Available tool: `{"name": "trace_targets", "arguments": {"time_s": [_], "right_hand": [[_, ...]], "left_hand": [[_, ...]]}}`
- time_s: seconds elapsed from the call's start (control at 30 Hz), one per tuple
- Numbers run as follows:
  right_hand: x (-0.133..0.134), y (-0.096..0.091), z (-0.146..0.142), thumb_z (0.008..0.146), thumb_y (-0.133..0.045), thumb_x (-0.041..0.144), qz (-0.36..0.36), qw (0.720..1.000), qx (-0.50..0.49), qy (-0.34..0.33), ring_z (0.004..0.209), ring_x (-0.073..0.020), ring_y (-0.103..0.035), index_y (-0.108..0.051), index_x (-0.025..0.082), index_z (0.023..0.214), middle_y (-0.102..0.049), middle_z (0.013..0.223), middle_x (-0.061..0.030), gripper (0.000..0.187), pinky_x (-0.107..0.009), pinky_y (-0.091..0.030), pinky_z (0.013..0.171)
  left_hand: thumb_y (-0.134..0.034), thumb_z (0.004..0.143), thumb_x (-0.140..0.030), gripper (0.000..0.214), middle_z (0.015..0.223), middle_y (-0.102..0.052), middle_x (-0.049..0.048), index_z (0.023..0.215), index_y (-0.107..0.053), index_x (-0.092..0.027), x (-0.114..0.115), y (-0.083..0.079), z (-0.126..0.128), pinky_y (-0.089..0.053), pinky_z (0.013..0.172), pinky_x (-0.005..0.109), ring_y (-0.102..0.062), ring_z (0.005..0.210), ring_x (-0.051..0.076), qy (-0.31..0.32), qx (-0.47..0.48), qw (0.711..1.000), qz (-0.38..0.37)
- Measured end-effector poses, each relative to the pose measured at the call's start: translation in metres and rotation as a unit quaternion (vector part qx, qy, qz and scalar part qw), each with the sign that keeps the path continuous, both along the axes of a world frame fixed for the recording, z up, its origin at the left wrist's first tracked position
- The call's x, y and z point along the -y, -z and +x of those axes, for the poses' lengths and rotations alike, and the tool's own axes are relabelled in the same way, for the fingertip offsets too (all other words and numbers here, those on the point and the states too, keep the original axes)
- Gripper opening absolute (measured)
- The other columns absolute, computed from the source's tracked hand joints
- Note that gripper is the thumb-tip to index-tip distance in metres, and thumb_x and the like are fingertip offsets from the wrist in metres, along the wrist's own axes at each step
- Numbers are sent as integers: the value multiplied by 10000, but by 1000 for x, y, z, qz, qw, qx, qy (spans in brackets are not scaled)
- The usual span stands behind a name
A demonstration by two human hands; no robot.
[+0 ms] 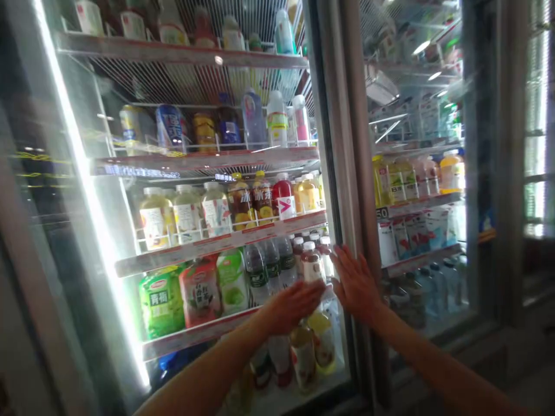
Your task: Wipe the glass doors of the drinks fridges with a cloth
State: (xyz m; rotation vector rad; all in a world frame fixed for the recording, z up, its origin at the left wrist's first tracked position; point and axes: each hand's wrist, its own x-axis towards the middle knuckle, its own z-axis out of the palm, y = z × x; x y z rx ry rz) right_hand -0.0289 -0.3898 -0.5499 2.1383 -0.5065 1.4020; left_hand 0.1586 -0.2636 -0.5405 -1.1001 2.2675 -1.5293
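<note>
L hand (297,303) open, flat on fridge door (208,81) glass, in front of bottles (271,266). R hand (356,284) open too, fingers spread, on door frame (347,144).

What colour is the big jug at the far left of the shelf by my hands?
The jug is bright green; head view.
</note>
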Motion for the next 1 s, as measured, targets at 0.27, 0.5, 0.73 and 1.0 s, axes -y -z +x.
{"name": "trace_targets", "arguments": {"time_s": [0.27,0.5,0.73,1.0], "right_hand": [[-18,11,8,873,-400,199,-7,999,-17,-43,1406,-247,-210,-101,167,1483,-342,1477,-113,681,-491,-222,1107],[-57,14,46,850,-423,178,-28,993,-21,-109,1413,-252,-181,-203,129,1461,-351,1465,-143,650,-507,-206,1118],[-95,19,85,812,-437,140,-58,981,-80,-168,1417,-235,-166,-347,133,1404,-364,1463,-111,599,-499,-164,1141],[-125,12,112,791,-435,96,-102,968,-113,-198,1420,-213,-156,-461,143,1323,-430,1426,-95,535,-476,-163,1145]], "left_hand": [[-463,841,-354,453,1485,-331,-15,1279,-507,-248,-50,48,30,-218,1110,344,-198,1404,164,-6,31,996,87],[-420,878,-306,516,1516,-252,51,1383,-367,-212,-98,14,74,-169,1119,426,-152,1417,222,-96,-66,990,-81],[-448,867,-293,440,1495,-309,47,1301,-466,-225,-162,-14,114,-173,1123,420,-146,1419,214,-118,-68,982,-131],[-436,878,-291,399,1485,-329,8,1271,-494,-264,-205,2,152,-185,1132,377,-194,1407,169,-66,-14,997,-45]]}}
